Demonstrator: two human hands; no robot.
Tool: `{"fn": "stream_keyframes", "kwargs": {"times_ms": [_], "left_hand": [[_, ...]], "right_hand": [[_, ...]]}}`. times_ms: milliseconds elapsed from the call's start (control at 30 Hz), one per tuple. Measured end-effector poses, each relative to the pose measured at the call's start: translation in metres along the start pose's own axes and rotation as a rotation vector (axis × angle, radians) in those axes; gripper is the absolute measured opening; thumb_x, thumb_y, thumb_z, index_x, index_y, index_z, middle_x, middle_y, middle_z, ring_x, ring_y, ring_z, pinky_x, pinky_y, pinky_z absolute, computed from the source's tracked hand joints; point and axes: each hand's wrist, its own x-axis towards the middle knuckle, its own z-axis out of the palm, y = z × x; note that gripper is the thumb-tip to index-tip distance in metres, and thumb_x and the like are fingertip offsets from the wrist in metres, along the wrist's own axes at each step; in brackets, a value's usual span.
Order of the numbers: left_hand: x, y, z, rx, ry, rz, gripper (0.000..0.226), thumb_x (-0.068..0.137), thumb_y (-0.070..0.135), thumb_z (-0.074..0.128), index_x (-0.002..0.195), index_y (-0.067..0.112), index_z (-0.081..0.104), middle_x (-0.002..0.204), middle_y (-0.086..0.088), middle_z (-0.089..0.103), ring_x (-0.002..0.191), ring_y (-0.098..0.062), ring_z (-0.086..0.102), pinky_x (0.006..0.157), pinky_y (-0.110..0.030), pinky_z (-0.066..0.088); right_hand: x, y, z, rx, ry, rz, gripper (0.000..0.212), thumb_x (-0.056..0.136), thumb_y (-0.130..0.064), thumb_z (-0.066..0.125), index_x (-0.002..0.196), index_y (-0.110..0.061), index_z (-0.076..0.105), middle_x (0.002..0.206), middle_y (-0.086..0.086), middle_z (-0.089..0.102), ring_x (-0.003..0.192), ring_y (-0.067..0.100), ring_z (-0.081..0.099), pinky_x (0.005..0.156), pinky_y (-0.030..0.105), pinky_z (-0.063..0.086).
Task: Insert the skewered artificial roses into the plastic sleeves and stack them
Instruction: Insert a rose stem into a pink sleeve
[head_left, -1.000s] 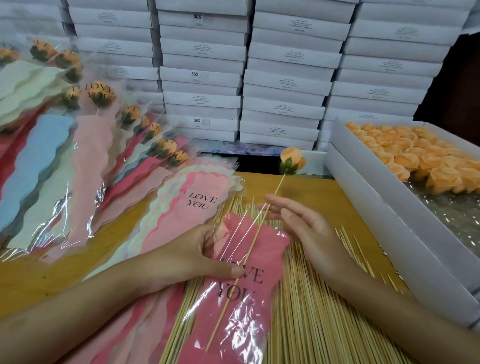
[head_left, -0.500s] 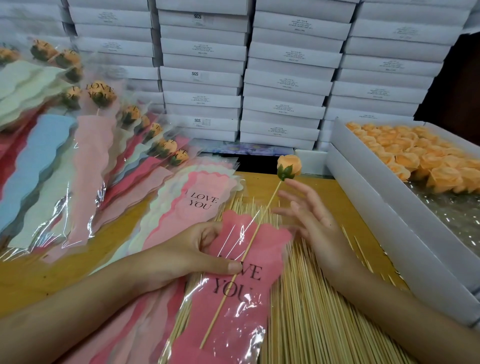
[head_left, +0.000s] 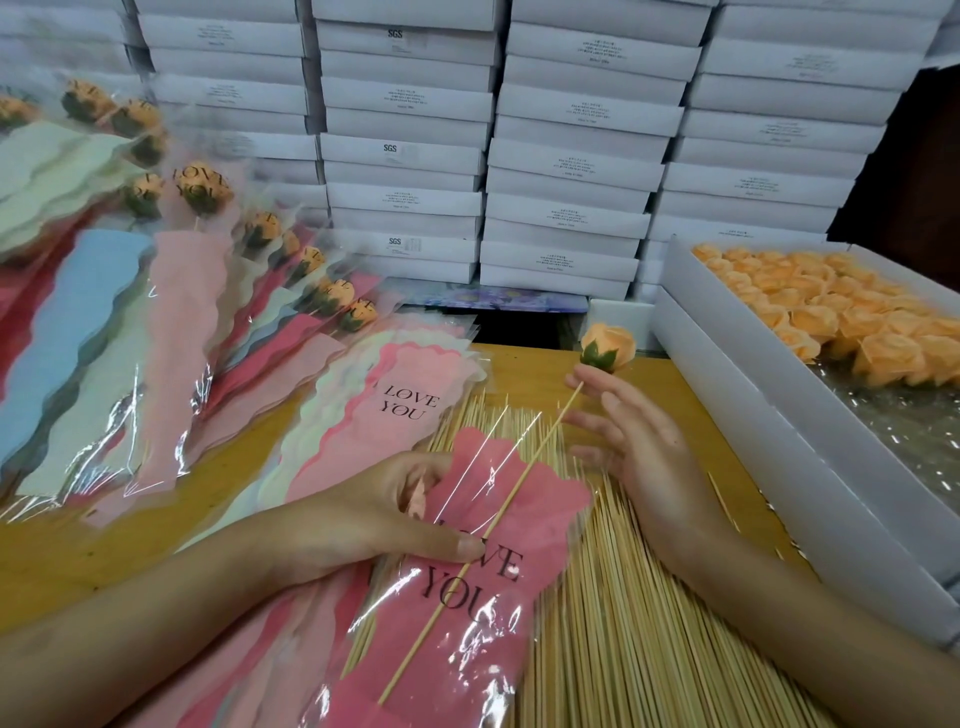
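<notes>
Gripping a pink sleeve (head_left: 483, 613) printed "LOVE YOU" in the left hand (head_left: 374, 514), pressing the thumb onto its clear front just beside the stick and curling the fingers around its upper left edge. Showing a skewered rose (head_left: 607, 345) lying slantwise along that sleeve, slanting up from its lower part, crossing the lettering and poking out past the scalloped top, with the orange head hanging clear of the sleeve near the far edge of the table. Running either under the clear film or over it, impossible to tell which. Holding the right hand (head_left: 641, 462) released, fingers spread and nearly straight, grasping nothing, just to the right of the exposed stick. Reaching one fingertip up to the stick right under the green leaves, contact there being too close to call. Working over a bed of bare wooden sticks (head_left: 623, 639) spread across a wooden table (head_left: 78, 566). Sitting beside a stack of empty sleeves (head_left: 410, 400) to the left of the sticks and, beyond it, a fan of finished wrapped roses (head_left: 182, 312) in pink, blue, green and red. Facing a wall of stacked white boxes (head_left: 571, 156), with an open white box (head_left: 753, 415) of loose orange rose heads (head_left: 831, 322) on the right.
</notes>
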Motion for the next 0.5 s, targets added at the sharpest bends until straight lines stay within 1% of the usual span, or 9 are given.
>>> {"fn": "stream_keyframes", "kwargs": {"times_ms": [33, 67, 100, 133, 200, 233, 300, 400, 500], "left_hand": [[0.000, 0.000, 0.000, -0.006, 0.002, -0.014, 0.083, 0.059, 0.032, 0.089, 0.112, -0.016, 0.047, 0.105, -0.009, 0.033, 0.097, -0.028, 0.025, 0.086, -0.041, 0.011], [0.001, -0.001, 0.000, -0.013, 0.013, -0.031, 0.083, 0.058, 0.032, 0.089, 0.115, -0.013, 0.049, 0.105, -0.009, 0.037, 0.097, -0.028, 0.030, 0.089, -0.050, 0.034], [0.001, -0.002, -0.001, -0.018, 0.028, -0.044, 0.082, 0.057, 0.032, 0.089, 0.119, -0.008, 0.052, 0.105, -0.010, 0.042, 0.097, -0.030, 0.037, 0.105, -0.070, 0.024], [0.002, -0.003, -0.001, -0.014, 0.040, -0.050, 0.083, 0.056, 0.032, 0.089, 0.122, -0.003, 0.054, 0.107, -0.013, 0.048, 0.098, -0.032, 0.044, 0.109, -0.064, 0.029], [0.002, -0.005, -0.003, 0.011, 0.046, -0.042, 0.083, 0.055, 0.032, 0.090, 0.124, 0.001, 0.055, 0.112, -0.015, 0.053, 0.102, -0.034, 0.050, 0.106, -0.053, 0.035], [0.002, -0.006, -0.004, 0.015, 0.053, -0.048, 0.086, 0.055, 0.032, 0.090, 0.126, 0.001, 0.054, 0.119, -0.015, 0.055, 0.108, -0.033, 0.052, 0.107, -0.060, 0.033], [0.002, -0.010, -0.006, -0.006, 0.065, -0.080, 0.095, 0.053, 0.029, 0.091, 0.133, 0.002, 0.048, 0.132, -0.018, 0.055, 0.121, -0.032, 0.055, 0.110, -0.056, 0.035], [0.003, -0.012, -0.009, -0.030, 0.051, -0.080, 0.087, 0.056, 0.026, 0.089, 0.131, 0.006, 0.052, 0.129, -0.019, 0.059, 0.118, -0.028, 0.059, 0.109, -0.051, 0.039], [0.003, -0.009, -0.007, -0.024, 0.040, -0.068, 0.077, 0.059, 0.025, 0.088, 0.127, 0.007, 0.056, 0.128, -0.022, 0.059, 0.119, -0.027, 0.058, 0.109, -0.048, 0.040]], "right_hand": [[0.000, 0.000, 0.000, -0.007, -0.007, -0.005, 0.031, 0.104, -0.018, 0.039, 0.122, -0.026, 0.064, 0.121, -0.011, 0.068, 0.099, 0.007, 0.068, 0.070, 0.019, 0.054], [-0.001, -0.001, 0.000, -0.022, -0.015, -0.012, 0.032, 0.104, -0.017, 0.039, 0.122, -0.025, 0.064, 0.121, -0.010, 0.068, 0.100, 0.008, 0.068, 0.072, 0.020, 0.055], [-0.001, -0.001, 0.001, -0.039, -0.025, -0.020, 0.032, 0.104, -0.017, 0.038, 0.123, -0.024, 0.064, 0.122, -0.009, 0.068, 0.102, 0.010, 0.067, 0.074, 0.022, 0.055], [-0.002, -0.001, 0.002, -0.055, -0.036, -0.027, 0.033, 0.104, -0.017, 0.038, 0.123, -0.024, 0.064, 0.122, -0.008, 0.068, 0.104, 0.011, 0.067, 0.077, 0.025, 0.055], [-0.003, -0.002, 0.002, -0.085, -0.064, -0.039, 0.034, 0.104, -0.018, 0.037, 0.123, -0.022, 0.065, 0.120, -0.007, 0.069, 0.105, 0.011, 0.066, 0.082, 0.027, 0.055], [-0.004, -0.002, 0.003, -0.101, -0.082, -0.044, 0.034, 0.104, -0.018, 0.036, 0.122, -0.022, 0.065, 0.119, -0.007, 0.070, 0.105, 0.011, 0.066, 0.082, 0.026, 0.055], [-0.006, -0.003, 0.003, -0.124, -0.119, -0.053, 0.036, 0.104, -0.019, 0.035, 0.119, -0.022, 0.067, 0.115, -0.009, 0.071, 0.105, 0.009, 0.066, 0.081, 0.022, 0.054], [-0.008, -0.005, 0.004, -0.147, -0.161, -0.070, 0.038, 0.104, -0.017, 0.033, 0.112, -0.021, 0.070, 0.111, -0.009, 0.073, 0.102, 0.010, 0.066, 0.081, 0.021, 0.054], [-0.009, -0.004, 0.005, -0.145, -0.178, -0.077, 0.039, 0.104, -0.018, 0.033, 0.106, -0.018, 0.072, 0.107, -0.004, 0.074, 0.100, 0.014, 0.068, 0.086, 0.029, 0.052]]}}
